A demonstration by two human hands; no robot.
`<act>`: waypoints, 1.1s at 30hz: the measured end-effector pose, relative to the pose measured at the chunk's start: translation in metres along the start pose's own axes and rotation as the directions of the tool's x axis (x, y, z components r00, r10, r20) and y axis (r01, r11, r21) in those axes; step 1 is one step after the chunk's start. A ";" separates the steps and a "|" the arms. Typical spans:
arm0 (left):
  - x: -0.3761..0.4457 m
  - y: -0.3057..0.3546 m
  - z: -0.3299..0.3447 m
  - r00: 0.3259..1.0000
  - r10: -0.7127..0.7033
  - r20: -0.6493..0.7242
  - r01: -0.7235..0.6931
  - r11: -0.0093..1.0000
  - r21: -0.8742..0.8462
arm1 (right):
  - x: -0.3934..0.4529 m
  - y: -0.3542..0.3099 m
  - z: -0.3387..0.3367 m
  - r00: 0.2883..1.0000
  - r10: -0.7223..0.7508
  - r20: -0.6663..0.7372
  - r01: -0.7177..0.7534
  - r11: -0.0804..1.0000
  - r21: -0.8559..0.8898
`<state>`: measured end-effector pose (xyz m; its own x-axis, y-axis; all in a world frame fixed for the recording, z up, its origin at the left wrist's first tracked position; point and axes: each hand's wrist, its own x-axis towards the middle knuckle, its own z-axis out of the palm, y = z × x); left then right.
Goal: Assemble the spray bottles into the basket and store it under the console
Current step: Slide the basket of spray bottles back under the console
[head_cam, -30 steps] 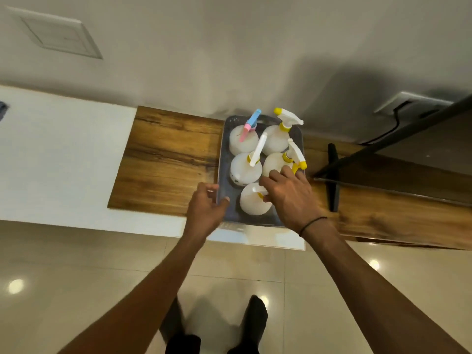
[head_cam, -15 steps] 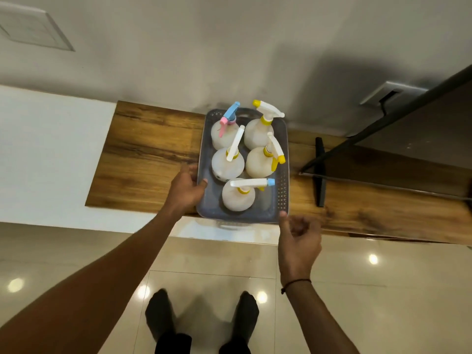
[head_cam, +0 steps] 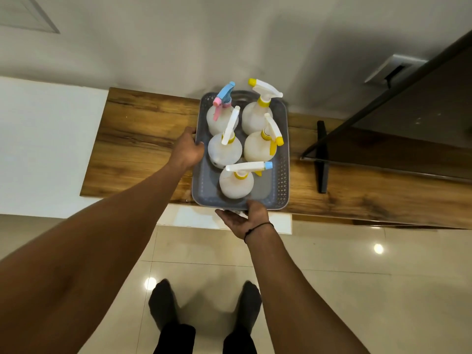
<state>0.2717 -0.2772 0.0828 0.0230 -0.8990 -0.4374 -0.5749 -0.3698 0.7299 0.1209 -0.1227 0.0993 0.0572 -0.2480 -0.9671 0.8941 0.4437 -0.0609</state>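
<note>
A grey perforated basket (head_cam: 282,172) rests on the wooden console top (head_cam: 143,139), its near end over the front edge. Several white spray bottles stand upright inside it: one with a blue and pink trigger (head_cam: 221,116) at the far left, others with white and yellow triggers (head_cam: 258,116), and the nearest one (head_cam: 236,183) with a blue nozzle tip. My left hand (head_cam: 186,149) grips the basket's left rim. My right hand (head_cam: 245,217) holds the basket's near end, thumb on the rim, fingers underneath.
A dark TV screen (head_cam: 408,123) on a black stand foot (head_cam: 322,157) sits on the console to the right. A white wall socket (head_cam: 390,70) is behind it. Glossy tiled floor (head_cam: 357,277) and my black-socked feet (head_cam: 204,305) are below.
My right hand left the bottles, dropped below the console edge, then rose to take the basket's near end. My left hand slid up along the left rim.
</note>
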 end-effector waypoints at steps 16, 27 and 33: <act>-0.002 0.004 -0.003 0.989 -0.055 0.136 0.046 0.997 0.070 | -0.014 0.016 -0.081 0.989 -0.123 0.078 0.135 0.974 -0.184; -0.067 0.004 0.010 0.908 -0.020 0.417 0.012 1.000 0.021 | -0.035 0.027 -0.187 0.989 -0.134 0.054 0.142 0.974 -0.179; -0.110 0.006 0.032 0.898 -0.025 0.438 0.062 0.996 -0.069 | -0.078 0.017 -0.230 0.978 -0.203 0.044 0.208 0.954 -0.215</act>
<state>0.2398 -0.1731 0.1188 -0.3232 -0.6954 -0.6419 -0.5149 -0.4398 0.7358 0.0295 0.1021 0.1173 -0.1060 -0.3704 -0.9228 0.7694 0.5573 -0.3121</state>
